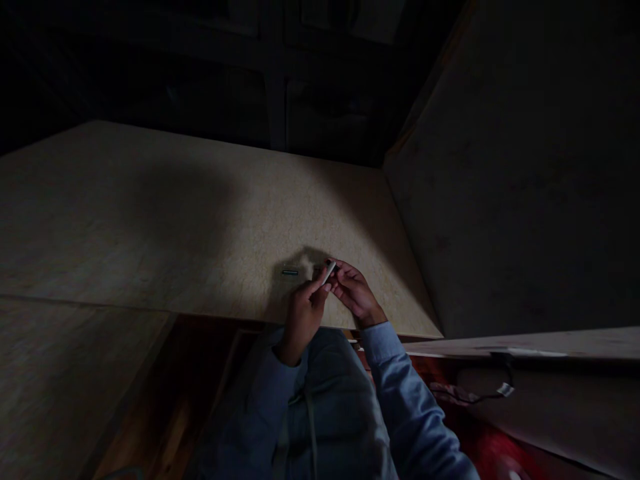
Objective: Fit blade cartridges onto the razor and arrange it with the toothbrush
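Note:
Close together over the table's near edge, my two hands meet around a small, slim whitish object [329, 273]. My left hand [304, 313] pinches it between thumb and fingers, and it tilts up to the right. The fingers of my right hand [356, 291] are closed at its right side, by a small dark part that I cannot make out in the dim light. A short dark strip with a greenish tint [289, 272] lies flat on the table, just left of my fingertips.
The pale, stone-patterned table [210, 247] spreads forward and left. A dark upright panel [525, 187] bounds it on the right. Dark window-like frames [277, 110] stand behind. Below right, a black cable with a white tag [505, 389] hangs near a grey padded surface [555, 420].

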Demonstrator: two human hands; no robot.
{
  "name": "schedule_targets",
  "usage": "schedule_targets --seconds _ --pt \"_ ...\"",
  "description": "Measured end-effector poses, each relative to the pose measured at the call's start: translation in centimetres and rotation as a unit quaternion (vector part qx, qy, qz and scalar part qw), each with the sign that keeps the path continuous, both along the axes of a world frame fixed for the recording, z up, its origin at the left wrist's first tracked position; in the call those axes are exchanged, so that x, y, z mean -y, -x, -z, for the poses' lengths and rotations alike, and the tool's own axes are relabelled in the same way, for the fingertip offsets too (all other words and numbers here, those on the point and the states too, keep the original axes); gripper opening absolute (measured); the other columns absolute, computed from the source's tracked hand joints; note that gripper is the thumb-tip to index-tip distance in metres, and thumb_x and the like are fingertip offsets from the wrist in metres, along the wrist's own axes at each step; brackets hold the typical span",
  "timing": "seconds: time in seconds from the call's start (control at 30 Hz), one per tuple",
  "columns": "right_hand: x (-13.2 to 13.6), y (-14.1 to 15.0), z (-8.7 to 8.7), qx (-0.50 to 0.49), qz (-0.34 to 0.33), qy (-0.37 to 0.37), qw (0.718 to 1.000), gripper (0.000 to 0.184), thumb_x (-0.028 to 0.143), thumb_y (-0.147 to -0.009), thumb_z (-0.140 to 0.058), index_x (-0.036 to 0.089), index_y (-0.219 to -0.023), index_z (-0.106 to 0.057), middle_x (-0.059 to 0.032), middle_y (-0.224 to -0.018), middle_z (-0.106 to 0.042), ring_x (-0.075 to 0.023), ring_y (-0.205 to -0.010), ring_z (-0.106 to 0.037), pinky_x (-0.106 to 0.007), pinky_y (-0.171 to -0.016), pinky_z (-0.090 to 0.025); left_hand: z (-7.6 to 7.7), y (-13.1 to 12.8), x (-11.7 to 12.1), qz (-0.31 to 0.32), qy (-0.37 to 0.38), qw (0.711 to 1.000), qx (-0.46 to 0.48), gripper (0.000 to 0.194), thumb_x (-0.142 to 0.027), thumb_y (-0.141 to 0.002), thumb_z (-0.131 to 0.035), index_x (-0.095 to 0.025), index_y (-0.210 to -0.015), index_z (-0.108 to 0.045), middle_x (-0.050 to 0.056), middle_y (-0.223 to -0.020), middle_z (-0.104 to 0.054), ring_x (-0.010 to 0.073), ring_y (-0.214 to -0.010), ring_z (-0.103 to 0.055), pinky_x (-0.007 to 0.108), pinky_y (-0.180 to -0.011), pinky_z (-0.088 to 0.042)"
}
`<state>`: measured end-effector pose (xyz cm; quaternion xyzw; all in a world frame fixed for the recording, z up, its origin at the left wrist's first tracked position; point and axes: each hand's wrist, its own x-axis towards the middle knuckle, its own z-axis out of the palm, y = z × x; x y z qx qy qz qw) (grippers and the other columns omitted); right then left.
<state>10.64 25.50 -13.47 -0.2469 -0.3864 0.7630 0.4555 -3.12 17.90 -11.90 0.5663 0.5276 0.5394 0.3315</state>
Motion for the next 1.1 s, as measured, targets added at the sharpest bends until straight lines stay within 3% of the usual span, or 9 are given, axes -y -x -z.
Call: schedule_targets --seconds 0.17,0.33,0.57,0.8,1.1 --pt "-0.4 0.3 0.0 -0.011 0.004 0.006 1.000 0.040 0.036 -0.072 -0.088 0.020 -0.107 -0.075 -0.0012 -0.086 -0.067 -0.0075 -0.067 -0.055 -0.021 -0.068 -0.052 0.3 0.2 -1.5 -0.013 0.001 0.999 -0.046 0.042 -0.022 -0.097 -0.053 -0.015 -0.137 -0.062 0.011 -0.122 -0.071 0.0199 -0.103 -0.070 0.030 -0.092 -0.053" --pt "-0.7 0.3 -0.1 -0.037 0.000 0.028 0.999 0.035 0.026 -0.075 -0.085 0.019 -0.106 -0.072 0.0016 -0.079 -0.062 -0.0061 -0.063 -0.051 -0.021 -0.067 -0.051 0.4 0.5 -2.9 -0.051 0.025 0.993 -0.103 0.040 -0.018 -0.096 -0.054 -0.015 -0.135 -0.064 0.010 -0.106 -0.076 0.0189 -0.090 -0.071 0.029 -0.085 -0.054" --pt "-1.1 0.2 0.1 -0.053 0.003 0.047 0.998 0.035 0.021 -0.074 -0.084 0.016 -0.105 -0.070 0.0025 -0.078 -0.063 -0.0057 -0.063 -0.053 -0.019 -0.065 -0.051 0.2 -0.4 -3.3 -0.056 0.047 0.987 -0.142 0.043 -0.018 -0.099 -0.052 -0.013 -0.140 -0.060 0.015 -0.119 -0.071 0.0237 -0.105 -0.069 0.034 -0.092 -0.053" --pt "-1.2 0.4 0.3 -0.043 0.003 0.039 0.998 0.034 0.020 -0.072 -0.085 0.016 -0.103 -0.070 0.0020 -0.076 -0.064 -0.0068 -0.065 -0.056 -0.020 -0.067 -0.052 -0.2 -0.4 -2.2 -0.059 0.082 0.985 -0.142 0.051 -0.007 -0.094 -0.049 -0.016 -0.143 -0.057 0.013 -0.117 -0.072 0.0204 -0.101 -0.069 0.029 -0.090 -0.052" --pt "-0.7 0.3 -0.1 -0.028 -0.017 0.010 0.999 0.045 0.027 -0.068 -0.088 0.016 -0.108 -0.072 0.0019 -0.077 -0.063 -0.0070 -0.064 -0.052 -0.021 -0.067 -0.050 -0.3 -1.5 0.2 -0.059 0.037 0.996 -0.050 0.043 -0.013 -0.096 -0.051 -0.017 -0.138 -0.062 0.010 -0.116 -0.073 0.0192 -0.102 -0.070 0.029 -0.092 -0.054"
